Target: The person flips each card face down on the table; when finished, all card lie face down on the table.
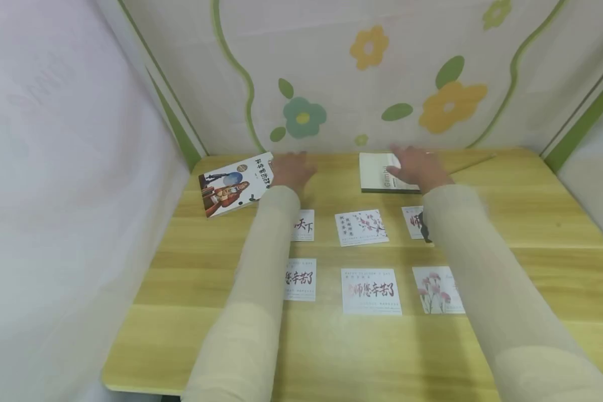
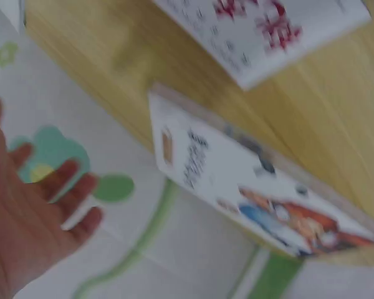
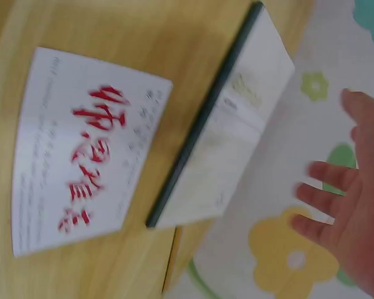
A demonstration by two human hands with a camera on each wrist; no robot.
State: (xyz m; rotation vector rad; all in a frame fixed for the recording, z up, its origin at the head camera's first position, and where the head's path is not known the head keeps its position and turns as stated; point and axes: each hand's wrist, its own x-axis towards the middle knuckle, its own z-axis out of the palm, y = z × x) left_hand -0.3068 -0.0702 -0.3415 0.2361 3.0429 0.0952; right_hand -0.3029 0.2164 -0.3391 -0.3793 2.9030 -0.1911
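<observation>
My left hand (image 1: 292,170) reaches over the table's far edge, beside a white illustrated book (image 1: 238,184) that lies angled at the back left. In the left wrist view, that hand's fingers (image 2: 65,187) are spread and slightly bent, with nothing in them. Toward the right, my right hand (image 1: 419,167) hovers over a pale notebook (image 1: 374,172) with a dark spine edge, overlapping its right part in the head view. The right wrist view has those fingers (image 3: 321,196) loosely extended, holding nothing, apart from the notebook.
Two rows of printed cards lie nearer me, including a blossom card (image 1: 362,228), a red-lettered card (image 1: 372,291) and a carnation card (image 1: 438,290). My sleeves cover parts of others. A thin stick (image 1: 472,163) lies right of the notebook. A flowered curtain (image 1: 341,100) hangs behind the table.
</observation>
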